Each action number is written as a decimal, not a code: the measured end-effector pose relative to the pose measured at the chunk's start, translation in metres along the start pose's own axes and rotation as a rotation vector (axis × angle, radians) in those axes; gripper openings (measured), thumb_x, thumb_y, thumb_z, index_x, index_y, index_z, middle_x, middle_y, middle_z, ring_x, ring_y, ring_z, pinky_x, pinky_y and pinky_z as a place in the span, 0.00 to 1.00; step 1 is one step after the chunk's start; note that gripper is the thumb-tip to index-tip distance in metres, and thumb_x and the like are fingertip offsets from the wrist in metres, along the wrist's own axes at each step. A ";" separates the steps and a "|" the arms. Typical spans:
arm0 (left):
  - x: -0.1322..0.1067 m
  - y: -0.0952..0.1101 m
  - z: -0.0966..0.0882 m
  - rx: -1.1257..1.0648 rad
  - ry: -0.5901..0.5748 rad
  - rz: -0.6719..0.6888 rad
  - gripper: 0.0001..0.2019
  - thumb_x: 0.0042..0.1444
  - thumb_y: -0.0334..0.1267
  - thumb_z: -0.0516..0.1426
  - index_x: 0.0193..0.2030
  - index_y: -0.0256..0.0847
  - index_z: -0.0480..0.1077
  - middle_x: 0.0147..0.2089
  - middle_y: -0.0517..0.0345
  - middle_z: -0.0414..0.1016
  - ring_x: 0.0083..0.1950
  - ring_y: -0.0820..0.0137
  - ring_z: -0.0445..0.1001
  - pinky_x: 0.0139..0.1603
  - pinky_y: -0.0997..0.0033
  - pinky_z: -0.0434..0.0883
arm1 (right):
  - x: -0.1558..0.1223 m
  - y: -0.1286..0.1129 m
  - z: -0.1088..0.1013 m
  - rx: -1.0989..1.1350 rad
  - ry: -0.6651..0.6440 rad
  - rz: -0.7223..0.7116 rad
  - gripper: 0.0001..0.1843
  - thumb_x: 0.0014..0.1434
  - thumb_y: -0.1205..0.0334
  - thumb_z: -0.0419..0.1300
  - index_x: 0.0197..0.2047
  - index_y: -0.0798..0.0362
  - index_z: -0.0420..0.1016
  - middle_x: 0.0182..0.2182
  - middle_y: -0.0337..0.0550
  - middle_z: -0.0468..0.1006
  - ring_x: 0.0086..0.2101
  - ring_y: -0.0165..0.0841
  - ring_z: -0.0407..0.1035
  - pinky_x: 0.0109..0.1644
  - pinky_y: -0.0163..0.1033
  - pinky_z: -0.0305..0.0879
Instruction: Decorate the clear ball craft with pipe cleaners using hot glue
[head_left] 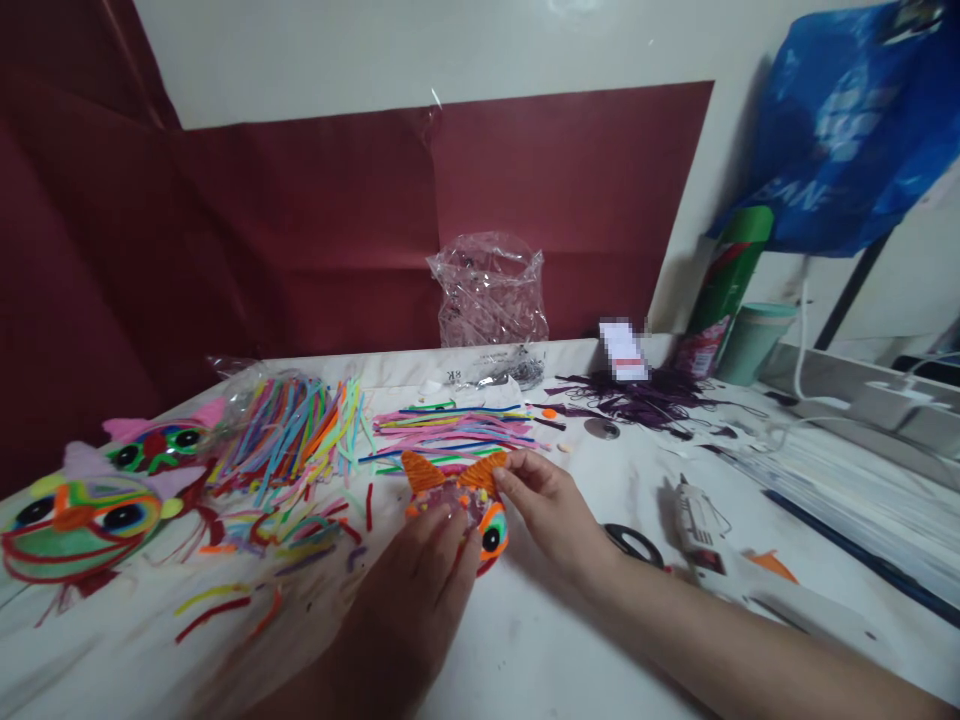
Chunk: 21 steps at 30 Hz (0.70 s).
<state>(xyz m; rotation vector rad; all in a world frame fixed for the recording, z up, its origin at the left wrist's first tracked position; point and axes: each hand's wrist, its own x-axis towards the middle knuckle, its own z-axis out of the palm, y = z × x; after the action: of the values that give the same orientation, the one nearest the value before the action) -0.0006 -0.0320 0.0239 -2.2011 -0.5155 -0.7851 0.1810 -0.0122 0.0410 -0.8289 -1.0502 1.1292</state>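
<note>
The toy face point(465, 497) is at the white table point(517, 650), between both hands. The left hand point(424, 565) lies over it; I can't tell if it grips. The right hand point(551, 505) pinches an orange ear point(486, 474), maybe fixing it on. The next move needs steady fingers. Much of the face is covered.

From here I see a white tabletop point(525, 660). On it lie pipe cleaners point(457, 428), a hot-glue gun point(699, 525) and purple tassels point(645, 402).
</note>
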 end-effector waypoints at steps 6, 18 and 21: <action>-0.002 0.004 0.001 -0.012 0.016 -0.022 0.14 0.62 0.26 0.47 0.48 0.30 0.72 0.50 0.46 0.74 0.56 0.60 0.69 0.57 0.60 0.68 | -0.002 0.003 -0.001 -0.023 0.010 -0.035 0.17 0.44 0.47 0.70 0.24 0.51 0.72 0.23 0.36 0.72 0.26 0.31 0.63 0.32 0.37 0.61; -0.002 0.004 -0.005 -0.060 -0.035 -0.073 0.14 0.60 0.28 0.50 0.52 0.31 0.69 0.52 0.47 0.73 0.57 0.60 0.67 0.59 0.60 0.67 | -0.003 -0.002 -0.004 -0.107 -0.191 0.039 0.27 0.45 0.55 0.70 0.48 0.47 0.70 0.50 0.46 0.73 0.50 0.41 0.66 0.53 0.46 0.63; -0.007 0.001 -0.006 -0.267 -0.007 -0.173 0.20 0.57 0.35 0.56 0.56 0.35 0.63 0.54 0.45 0.69 0.59 0.59 0.65 0.58 0.57 0.68 | -0.003 0.001 -0.008 -0.161 -0.338 0.076 0.27 0.44 0.54 0.71 0.46 0.50 0.70 0.48 0.47 0.75 0.49 0.43 0.67 0.52 0.47 0.64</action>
<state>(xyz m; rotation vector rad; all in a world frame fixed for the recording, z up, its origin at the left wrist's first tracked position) -0.0075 -0.0377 0.0222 -2.4277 -0.6427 -0.9863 0.1875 -0.0151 0.0367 -0.8270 -1.4143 1.2908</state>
